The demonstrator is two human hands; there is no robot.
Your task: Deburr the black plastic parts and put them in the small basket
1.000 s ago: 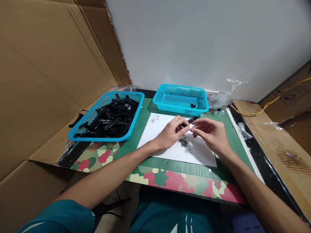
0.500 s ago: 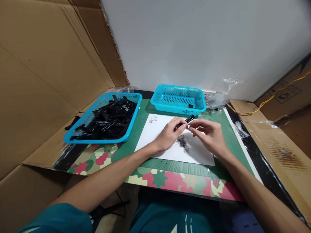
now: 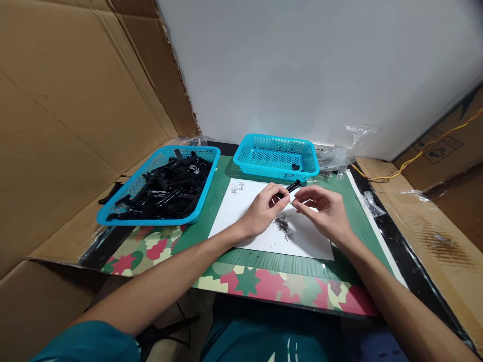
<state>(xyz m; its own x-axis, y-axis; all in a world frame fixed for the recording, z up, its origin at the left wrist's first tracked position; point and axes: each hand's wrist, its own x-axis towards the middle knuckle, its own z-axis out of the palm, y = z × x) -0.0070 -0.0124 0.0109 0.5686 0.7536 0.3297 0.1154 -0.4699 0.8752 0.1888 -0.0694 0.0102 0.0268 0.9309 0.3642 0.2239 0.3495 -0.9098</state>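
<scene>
Over the white sheet [image 3: 249, 216], my left hand [image 3: 264, 207] is closed around a slim black plastic part [image 3: 293, 186], whose far end sticks out past the fingers. My right hand [image 3: 323, 207] meets it from the right, thumb and index finger pinched at the near side of the part. Whatever sits between those right fingertips is too small to make out. Below both hands lies a pile of tiny dark metal pieces [image 3: 283, 225], possibly small springs. A smaller scatter of similar pieces [image 3: 237, 187] is at the sheet's upper left corner.
At the left stands a blue basket [image 3: 194, 217] heaped with black plastic parts [image 3: 169, 183]. Behind the sheet, another blue basket [image 3: 277, 171] holds a few small black pieces [image 3: 296, 167]. Clear plastic bags [image 3: 337, 157] and a yellow cable [image 3: 405, 163] lie at right. Cardboard [image 3: 86, 90] walls the left side.
Both hands stay together over the sheet, with the right fingertips still at the black part. The part's protruding end looks slightly lower; the view has shifted a little.
</scene>
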